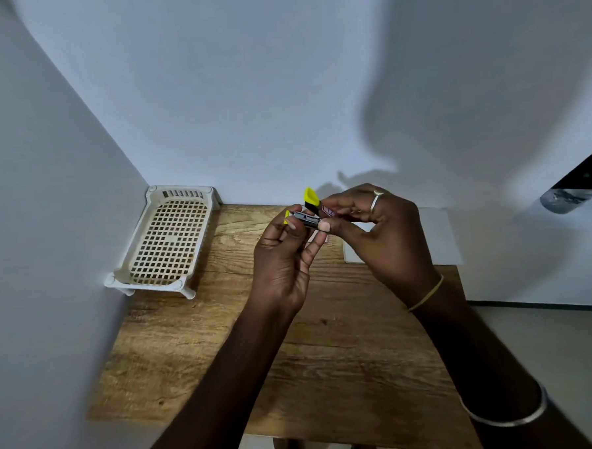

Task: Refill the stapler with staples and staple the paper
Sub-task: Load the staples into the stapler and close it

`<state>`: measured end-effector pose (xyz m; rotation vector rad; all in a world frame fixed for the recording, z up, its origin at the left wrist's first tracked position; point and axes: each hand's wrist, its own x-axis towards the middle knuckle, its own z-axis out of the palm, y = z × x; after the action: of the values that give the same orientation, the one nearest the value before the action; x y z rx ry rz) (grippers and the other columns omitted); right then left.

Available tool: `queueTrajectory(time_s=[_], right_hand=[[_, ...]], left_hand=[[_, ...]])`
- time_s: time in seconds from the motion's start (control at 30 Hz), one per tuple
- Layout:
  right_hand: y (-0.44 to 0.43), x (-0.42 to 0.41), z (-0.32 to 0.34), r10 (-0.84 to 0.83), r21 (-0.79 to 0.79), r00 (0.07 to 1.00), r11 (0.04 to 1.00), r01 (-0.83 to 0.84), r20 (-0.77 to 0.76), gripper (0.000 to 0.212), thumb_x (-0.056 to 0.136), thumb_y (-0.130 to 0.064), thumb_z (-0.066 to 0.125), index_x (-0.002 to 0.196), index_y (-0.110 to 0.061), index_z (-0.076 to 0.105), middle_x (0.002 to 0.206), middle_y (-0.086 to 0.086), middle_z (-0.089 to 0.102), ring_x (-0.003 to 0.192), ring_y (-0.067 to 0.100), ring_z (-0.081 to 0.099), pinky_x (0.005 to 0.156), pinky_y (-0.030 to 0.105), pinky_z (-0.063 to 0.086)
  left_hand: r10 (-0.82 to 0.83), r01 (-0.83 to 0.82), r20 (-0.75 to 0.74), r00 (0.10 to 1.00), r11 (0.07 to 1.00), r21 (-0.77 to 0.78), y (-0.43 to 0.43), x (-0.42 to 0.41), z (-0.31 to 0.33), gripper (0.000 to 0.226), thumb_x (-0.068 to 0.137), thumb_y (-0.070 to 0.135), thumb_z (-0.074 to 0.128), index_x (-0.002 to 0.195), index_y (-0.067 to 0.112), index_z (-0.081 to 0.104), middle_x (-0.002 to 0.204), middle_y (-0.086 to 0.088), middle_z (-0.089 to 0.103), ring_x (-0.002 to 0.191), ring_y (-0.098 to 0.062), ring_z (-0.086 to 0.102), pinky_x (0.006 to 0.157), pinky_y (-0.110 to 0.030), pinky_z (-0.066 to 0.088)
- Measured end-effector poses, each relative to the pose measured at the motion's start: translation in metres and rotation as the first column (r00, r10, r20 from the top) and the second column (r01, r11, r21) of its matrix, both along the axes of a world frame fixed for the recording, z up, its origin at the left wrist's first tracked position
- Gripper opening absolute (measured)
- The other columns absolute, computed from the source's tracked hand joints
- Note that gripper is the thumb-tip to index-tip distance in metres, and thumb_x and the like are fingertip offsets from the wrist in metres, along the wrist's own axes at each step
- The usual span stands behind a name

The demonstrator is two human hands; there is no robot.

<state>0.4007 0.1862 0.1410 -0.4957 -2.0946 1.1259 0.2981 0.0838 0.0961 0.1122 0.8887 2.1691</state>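
Currently left hand grips yellow-black stapler aloft over wooden surface, top flipped open, metal channel exposed. Right hand pinches small red-white staple box at stapler's rear. White paper lies on surface beyond right hand. Perforated white tray stands at left wall.

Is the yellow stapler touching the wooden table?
Apart. In the head view both hands, left hand and right hand, hold the stapler up in the air, with the wooden table visible well below it.
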Motion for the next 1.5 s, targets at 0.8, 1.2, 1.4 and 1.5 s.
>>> queueTrajectory(time_s=[0.8, 1.2, 1.4, 1.5], right_hand=[[0.010, -0.003, -0.010, 0.005, -0.129, 0.997, 0.992, 0.004, 0.075, 0.015, 0.085, -0.012, 0.080, 0.099, -0.016, 0.076, 0.094, -0.007, 0.077, 0.089, 0.005, 0.073, 0.084, 0.033, 0.059], [0.019, 0.011, -0.028, 0.117, -0.206, 0.971, 0.976, -0.073, 0.208, 0.032, 0.087, -0.021, 0.079, 0.119, -0.016, 0.072, 0.104, -0.003, 0.077, 0.098, 0.009, 0.072, 0.091, 0.043, 0.058], [0.022, 0.024, -0.049, -0.054, 0.169, 0.937, 0.986, -0.006, 0.344, 0.040, 0.084, -0.023, 0.080, 0.122, -0.019, 0.073, 0.105, -0.008, 0.072, 0.088, 0.001, 0.060, 0.082, 0.013, 0.047], [0.018, 0.028, -0.067, -0.108, 0.360, 0.891, 0.931, -0.066, 0.441, 0.040, 0.084, -0.019, 0.079, 0.122, -0.016, 0.072, 0.110, 0.003, 0.072, 0.092, 0.020, 0.067, 0.080, 0.029, 0.054]], left_hand=[[0.016, -0.017, -0.068, 0.998, 1.000, -0.020, 0.007, -0.002, -0.003, 0.017, 0.098, 0.006, 0.054, 0.110, 0.006, 0.067, 0.099, -0.007, 0.078, 0.095, -0.018, 0.074, 0.082, -0.032, 0.061], [-0.116, 0.099, -0.307, 0.945, 0.992, -0.073, -0.003, -0.008, -0.014, 0.032, 0.097, 0.005, 0.058, 0.129, 0.001, 0.061, 0.124, -0.016, 0.070, 0.118, -0.030, 0.065, 0.098, -0.043, 0.055], [-0.320, 0.141, -0.601, 0.733, 0.935, -0.326, -0.018, -0.027, -0.035, 0.061, 0.072, -0.005, 0.084, 0.128, 0.011, 0.066, 0.119, -0.008, 0.074, 0.113, -0.021, 0.069, 0.098, -0.038, 0.055], [-0.408, 0.044, -0.679, 0.610, 0.873, -0.485, -0.019, -0.024, -0.052, 0.057, 0.071, 0.007, 0.091, 0.124, 0.016, 0.070, 0.113, -0.001, 0.076, 0.110, -0.015, 0.070, 0.098, -0.031, 0.056]])
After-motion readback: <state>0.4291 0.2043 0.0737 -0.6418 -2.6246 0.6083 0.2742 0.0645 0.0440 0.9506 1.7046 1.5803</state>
